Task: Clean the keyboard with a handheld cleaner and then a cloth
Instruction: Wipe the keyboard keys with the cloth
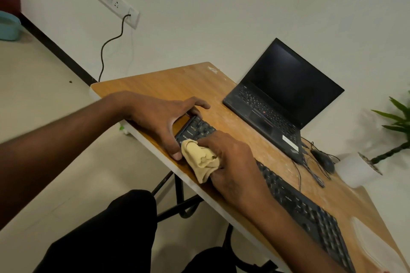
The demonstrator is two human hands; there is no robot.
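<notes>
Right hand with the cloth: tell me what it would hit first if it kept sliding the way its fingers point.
Probably the left hand, gripping the keyboard end just beyond the right hand and cloth; depth is unclear.

We count 1 keyboard (pixel 304 208), 1 cloth (pixel 203 159) and 2 hands, the left hand (pixel 159 119) and the right hand (pixel 230 157). We see 1 table (pixel 168 86) and on it 1 laptop (pixel 284 93) and 1 mouse (pixel 325 159). There is 1 plant (pixel 397 126) in 1 white pot (pixel 355 168). On the wall we count 1 socket panel (pixel 116 4) with 1 black cable (pixel 111 44) plugged in. On the floor stands 1 blue bowl (pixel 8 25).
</notes>
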